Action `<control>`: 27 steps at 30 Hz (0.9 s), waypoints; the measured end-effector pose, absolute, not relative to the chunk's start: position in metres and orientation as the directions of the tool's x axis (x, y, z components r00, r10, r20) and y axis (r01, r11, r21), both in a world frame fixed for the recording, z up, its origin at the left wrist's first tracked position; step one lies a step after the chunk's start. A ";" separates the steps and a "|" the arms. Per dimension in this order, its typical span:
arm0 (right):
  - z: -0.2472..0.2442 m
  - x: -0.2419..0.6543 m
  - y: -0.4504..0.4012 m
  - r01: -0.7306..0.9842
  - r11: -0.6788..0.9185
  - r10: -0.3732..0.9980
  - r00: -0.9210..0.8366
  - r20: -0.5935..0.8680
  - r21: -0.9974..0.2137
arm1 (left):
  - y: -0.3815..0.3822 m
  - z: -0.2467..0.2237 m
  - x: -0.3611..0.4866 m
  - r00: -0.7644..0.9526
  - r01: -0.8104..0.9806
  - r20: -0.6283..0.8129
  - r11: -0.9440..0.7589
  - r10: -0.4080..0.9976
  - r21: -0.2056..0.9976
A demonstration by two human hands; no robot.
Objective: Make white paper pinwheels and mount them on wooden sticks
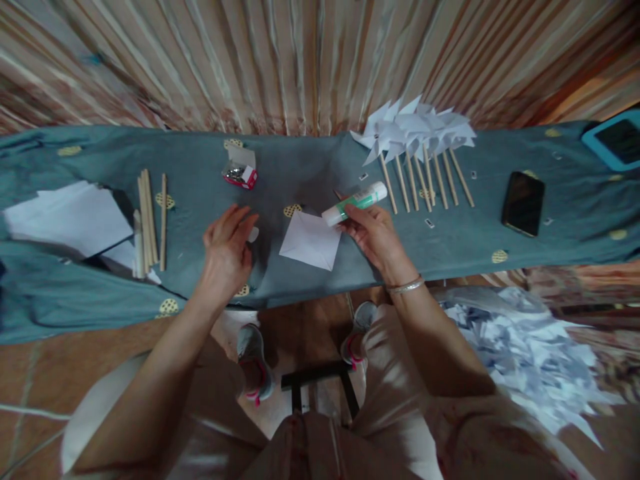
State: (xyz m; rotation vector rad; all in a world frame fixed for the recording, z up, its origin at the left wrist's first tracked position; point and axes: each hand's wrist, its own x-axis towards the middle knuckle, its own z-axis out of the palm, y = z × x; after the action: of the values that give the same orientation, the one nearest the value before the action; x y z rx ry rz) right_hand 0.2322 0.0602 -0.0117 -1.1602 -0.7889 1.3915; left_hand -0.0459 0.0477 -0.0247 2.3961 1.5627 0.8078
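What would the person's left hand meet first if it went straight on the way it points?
Most likely the open red box, just ahead on the blue-green cloth. How high the left hand is above the cloth is unclear, so it might pass over.

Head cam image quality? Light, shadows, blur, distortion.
Head view: dim light, top right corner darkest; head view: soft shadow on the cloth between left hand and folded paper; head view: glue stick print too soft to read; head view: curtain folds fan outward, suggesting wide-angle distortion.
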 end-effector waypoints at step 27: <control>-0.009 0.194 0.055 -0.432 -0.266 0.959 -0.028 -0.282 -0.861 | 0.040 -0.012 0.003 0.105 0.354 0.098 -0.129 0.990 0.926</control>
State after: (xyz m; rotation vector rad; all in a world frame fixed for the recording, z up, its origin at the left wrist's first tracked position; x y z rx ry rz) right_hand 0.1942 0.0550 -0.0087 -1.0777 -0.6954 1.5635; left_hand 0.0031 0.0402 -0.0115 1.6055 1.3496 1.0327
